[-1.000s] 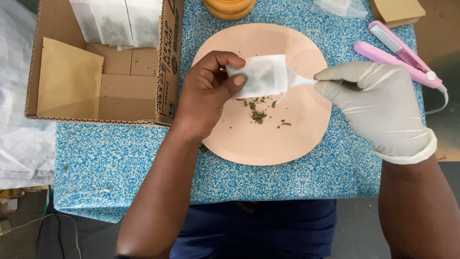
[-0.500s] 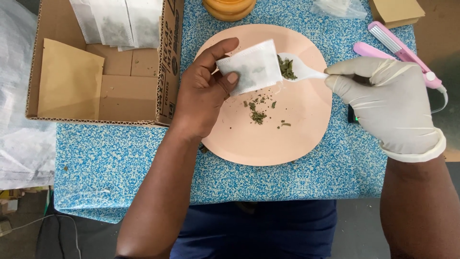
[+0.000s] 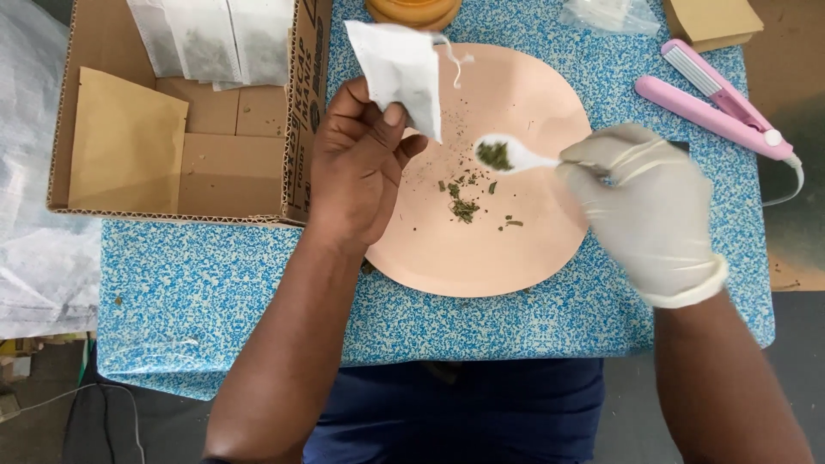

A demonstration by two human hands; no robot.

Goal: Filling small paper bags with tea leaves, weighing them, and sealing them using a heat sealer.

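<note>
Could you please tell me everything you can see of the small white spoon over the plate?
The small white spoon looks like plastic, with a rounded bowl and a thin handle. Its bowl carries a little heap of dark green dried leaf bits. It lies roughly level above the round peach plate, bowl pointing towards the white paper pouch. The gloved right hand pinches its handle end.

You're over a small table (image 3: 215,292) topped in a blue-and-white speckled cover, evenly lit, no hard shadows. Off its left edge there's crumpled white plastic sheeting (image 3: 34,241), and below that a dark floor (image 3: 60,412) with a thin cable (image 3: 112,412) trailing across it. To your right, bare brown flooring (image 3: 795,51).
</note>
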